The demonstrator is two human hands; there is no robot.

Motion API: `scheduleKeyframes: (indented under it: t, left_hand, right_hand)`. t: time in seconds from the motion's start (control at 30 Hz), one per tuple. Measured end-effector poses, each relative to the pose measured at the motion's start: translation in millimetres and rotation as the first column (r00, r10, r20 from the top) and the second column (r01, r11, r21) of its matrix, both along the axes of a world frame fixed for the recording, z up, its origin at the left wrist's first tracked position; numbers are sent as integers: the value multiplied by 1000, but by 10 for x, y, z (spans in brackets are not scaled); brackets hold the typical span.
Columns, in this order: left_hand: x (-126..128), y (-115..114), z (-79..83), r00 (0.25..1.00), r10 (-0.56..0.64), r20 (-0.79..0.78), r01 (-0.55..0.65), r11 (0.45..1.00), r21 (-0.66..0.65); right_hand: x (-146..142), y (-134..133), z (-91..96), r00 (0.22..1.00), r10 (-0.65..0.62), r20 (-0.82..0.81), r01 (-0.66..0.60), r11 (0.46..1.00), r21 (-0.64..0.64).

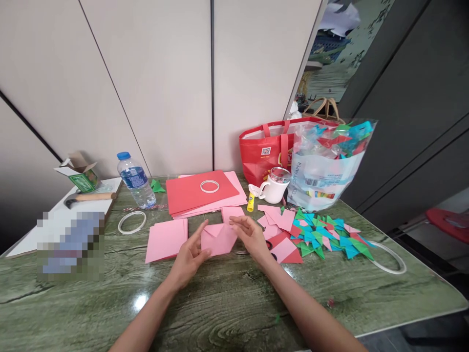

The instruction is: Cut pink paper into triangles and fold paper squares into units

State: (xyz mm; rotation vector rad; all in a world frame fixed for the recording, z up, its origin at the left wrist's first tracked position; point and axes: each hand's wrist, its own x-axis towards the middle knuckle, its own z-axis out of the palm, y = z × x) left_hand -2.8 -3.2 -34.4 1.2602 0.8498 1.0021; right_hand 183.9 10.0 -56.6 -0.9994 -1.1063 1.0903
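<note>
A glossy, green, wood-grained counter (220, 313) spreads before you. Your left hand (190, 254) and right hand (251, 237) grasp a creased pink paper (219, 240) by its sides, just right of the square pink stack (166, 239). Well right of that stack lie pointed paper triangles (318, 235); farther right and back from it, a plastic bag (318, 178) reads "COPY PAPER".

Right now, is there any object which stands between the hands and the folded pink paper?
No, nothing visible does. The left hand holds the folded pink paper at its left side, and the right hand has its fingertips at the upper right. The pink stack lies beside, not between.
</note>
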Motion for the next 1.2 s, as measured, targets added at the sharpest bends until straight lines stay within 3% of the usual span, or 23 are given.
scheduleKeyframes:
  t: [0.1, 0.2, 0.37, 0.43, 0.6, 0.93, 1.1, 1.2]
  left_hand:
    - [2, -39, 57, 990, -137, 36, 139, 988, -71]
    - [1, -35, 43, 985, -168, 35, 171, 975, -142]
    - [-26, 40, -34, 998, 60, -35, -67, 968, -243]
    - [-31, 54, -51, 995, 93, -25, -96, 962, -257]
    - [-8, 37, -52, 999, 38, -15, -41, 974, -225]
    - [20, 23, -120, 988, 81, -134, -99, 986, -137]
    - [19, 23, -85, 991, -3, -136, -20, 987, -162]
    - [1, 30, -94, 987, 17, -159, -36, 993, -116]
  right_hand:
    - [-1, -24, 15, 993, 77, 86, -76, 997, -13]
    - [-25, -73, 50, 964, 206, 170, -195, 978, -77]
    - [-44, -94, 85, 963, 183, 199, -169, 982, -88]
    - [-58, -90, 75, 974, 160, 158, -147, 985, -90]
    - [-98, -84, -3, 977, 204, 68, -196, 975, -106]
    - [-117, -125, 20, 931, 326, 166, -316, 945, -85]
    - [-148, -129, -22, 944, 280, 172, -267, 959, -95]
    - [-149, -140, -13, 941, 282, 188, -266, 958, -108]
